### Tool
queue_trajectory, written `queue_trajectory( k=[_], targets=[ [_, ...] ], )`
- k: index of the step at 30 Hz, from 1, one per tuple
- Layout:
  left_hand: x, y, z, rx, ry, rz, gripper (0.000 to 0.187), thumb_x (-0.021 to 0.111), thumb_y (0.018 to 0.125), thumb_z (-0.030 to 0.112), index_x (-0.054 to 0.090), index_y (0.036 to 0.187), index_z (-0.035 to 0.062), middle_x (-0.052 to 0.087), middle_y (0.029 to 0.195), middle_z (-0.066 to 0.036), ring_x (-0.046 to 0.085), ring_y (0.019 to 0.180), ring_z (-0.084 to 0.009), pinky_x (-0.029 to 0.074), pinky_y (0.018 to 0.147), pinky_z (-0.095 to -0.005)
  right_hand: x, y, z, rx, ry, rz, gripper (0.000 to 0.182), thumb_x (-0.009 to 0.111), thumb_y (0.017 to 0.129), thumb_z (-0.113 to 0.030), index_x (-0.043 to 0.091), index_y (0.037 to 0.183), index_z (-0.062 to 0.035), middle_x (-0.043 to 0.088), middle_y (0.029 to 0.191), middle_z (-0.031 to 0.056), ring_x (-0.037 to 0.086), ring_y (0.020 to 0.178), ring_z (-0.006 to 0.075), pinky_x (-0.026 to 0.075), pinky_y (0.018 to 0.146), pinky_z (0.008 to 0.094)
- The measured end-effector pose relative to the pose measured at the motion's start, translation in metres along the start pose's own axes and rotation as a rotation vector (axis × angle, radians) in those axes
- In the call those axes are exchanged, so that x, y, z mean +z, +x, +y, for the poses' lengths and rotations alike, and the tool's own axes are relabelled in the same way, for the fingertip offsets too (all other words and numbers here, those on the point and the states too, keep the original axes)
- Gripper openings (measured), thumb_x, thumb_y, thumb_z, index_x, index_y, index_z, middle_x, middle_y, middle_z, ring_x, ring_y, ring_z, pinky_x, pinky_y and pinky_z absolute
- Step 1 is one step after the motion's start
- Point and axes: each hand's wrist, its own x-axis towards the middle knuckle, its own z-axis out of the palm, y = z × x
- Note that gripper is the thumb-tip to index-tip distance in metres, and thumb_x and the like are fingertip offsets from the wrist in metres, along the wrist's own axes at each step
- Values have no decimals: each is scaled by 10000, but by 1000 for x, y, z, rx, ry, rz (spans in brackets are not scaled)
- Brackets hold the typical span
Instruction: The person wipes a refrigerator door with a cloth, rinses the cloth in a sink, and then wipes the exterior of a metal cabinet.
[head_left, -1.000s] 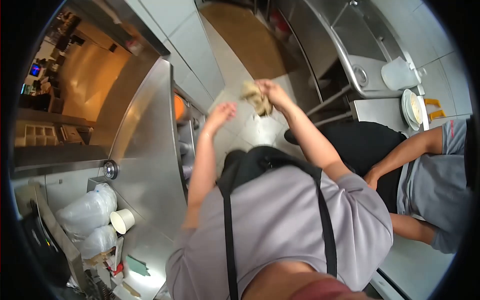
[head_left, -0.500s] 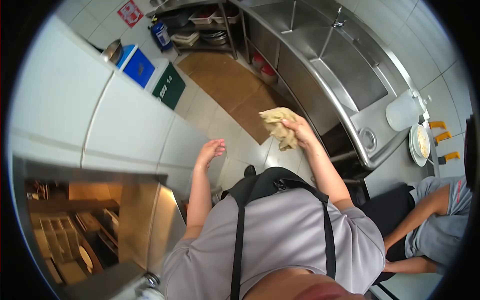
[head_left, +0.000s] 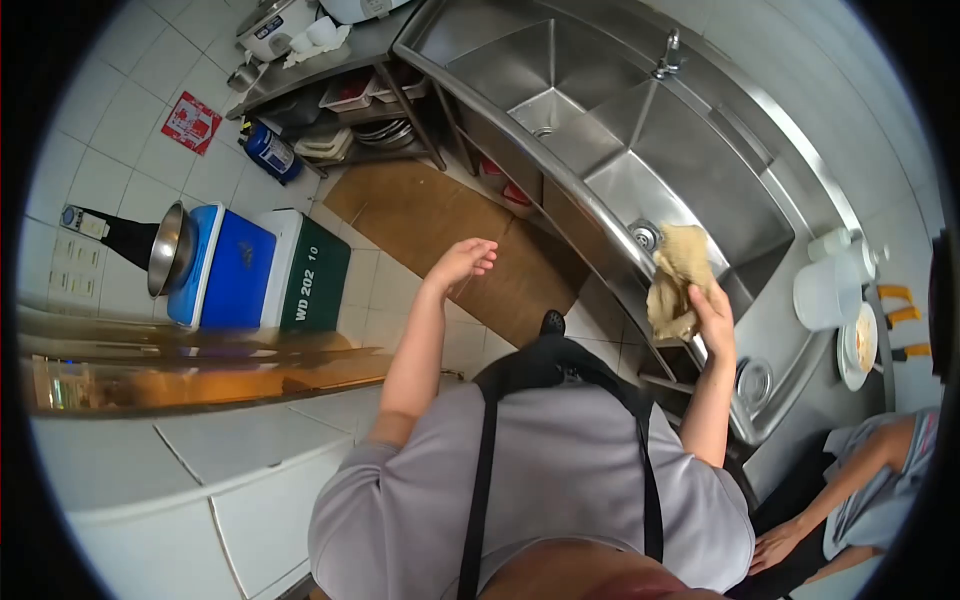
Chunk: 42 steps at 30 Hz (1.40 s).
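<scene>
A crumpled tan cloth point(head_left: 682, 275) hangs from my right hand point(head_left: 712, 315), whose fingers are wrapped round its right side. Hand and cloth are over the front edge of the steel sink point(head_left: 640, 190), close to its drain. My left hand point(head_left: 467, 262) is raised over the brown floor mat point(head_left: 400, 200), touching nothing, its fingers slightly curled and apart.
Another person point(head_left: 870, 490) stands at the lower right. Plates point(head_left: 857, 350), a plastic jug point(head_left: 828, 295) and yellow-handled tools line the right counter. To the left are a blue cooler point(head_left: 235, 268), a green box point(head_left: 312, 280), a metal bowl point(head_left: 172, 250) and a fire extinguisher point(head_left: 270, 152).
The view has shifted forward along the floor. My right hand has carried the cloth from above the floor to the sink's edge. My left hand has moved slightly up and right in view.
</scene>
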Motion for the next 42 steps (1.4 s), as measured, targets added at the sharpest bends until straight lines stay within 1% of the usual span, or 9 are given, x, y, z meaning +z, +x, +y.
queue_trajectory(
  k=[4, 14, 27, 31, 32, 33, 34, 36, 42],
  targets=[
    [-47, 50, 37, -43, 11, 12, 283, 436, 871, 264, 529, 1033, 52, 554, 865, -5, 529, 751, -80, 437, 681, -211, 20, 98, 33, 83, -574, -104, 346, 460, 849, -160, 440, 1144, 21, 368, 1253, 175, 296, 1202, 279, 208, 989, 317],
    [-95, 185, 124, 183, 69, 105, 238, 439, 871, 196, 532, 1011, 28, 558, 847, -8, 519, 714, -64, 428, 646, -194, 54, 231, 42, 338, 433, -37, 435, 484, 852, -236, 390, 1190, 21, 504, 1086, 66, 461, 984, 123, 339, 863, 242],
    [86, 305, 174, 535, 807, -1443, 233, 492, 828, 200, 536, 947, 4, 549, 840, -69, 519, 769, -147, 421, 682, -265, 147, 135, 26, -899, 890, 1195, 598, 435, 811, -465, 341, 1240, -58, 397, 1231, 131, 405, 1107, 299, 330, 928, 458],
    [94, 285, 139, 966, 750, -1527, 346, 529, 799, 270, 485, 986, -18, 491, 919, -151, 501, 854, -254, 412, 753, -326, 223, 110, 18, -980, 663, 1535, 435, 403, 811, -436, 478, 983, -43, 544, 867, 92, 542, 734, 235, 473, 651, 380],
    [98, 279, 138, 974, 731, -1532, 359, 540, 791, 274, 484, 985, -23, 483, 926, -160, 501, 858, -266, 410, 763, -336, 237, 106, 15, -1173, 757, 1249, 403, 398, 801, -439, 479, 926, -64, 534, 780, 85, 526, 652, 227, 463, 580, 365],
    [97, 278, 139, 992, 703, -1531, 359, 540, 791, 274, 484, 985, -23, 483, 926, -160, 501, 858, -266, 410, 763, -336, 247, 78, 42, -1244, 699, 1004, 429, 369, 807, -441, 487, 997, -74, 549, 857, 102, 537, 703, 246, 461, 609, 393],
    [98, 277, 141, 978, 756, -1582, 379, 544, 786, 274, 469, 998, -30, 481, 931, -169, 487, 880, -285, 400, 772, -351, 276, 84, 34, -1184, 692, 1849, 462, 361, 804, -428, 473, 1085, -78, 545, 969, 121, 536, 778, 266, 451, 654, 423],
    [104, 278, 134, 1001, 718, -1646, 392, 548, 779, 257, 448, 1009, -44, 472, 911, -180, 467, 871, -317, 385, 772, -379, 315, 65, 41, -1349, 726, 1456, 512, 360, 800, -380, 384, 1207, -71, 473, 1127, 160, 497, 936, 328, 409, 770, 494],
    [99, 265, 133, 1143, 856, -1549, 388, 514, 797, 200, 401, 1057, -64, 439, 972, -213, 440, 924, -349, 367, 803, -381, 415, 46, 71, -1370, 561, 1744, 533, 362, 824, -420, 358, 1234, -79, 413, 1221, 123, 414, 1089, 325, 320, 898, 494]
  ],
)
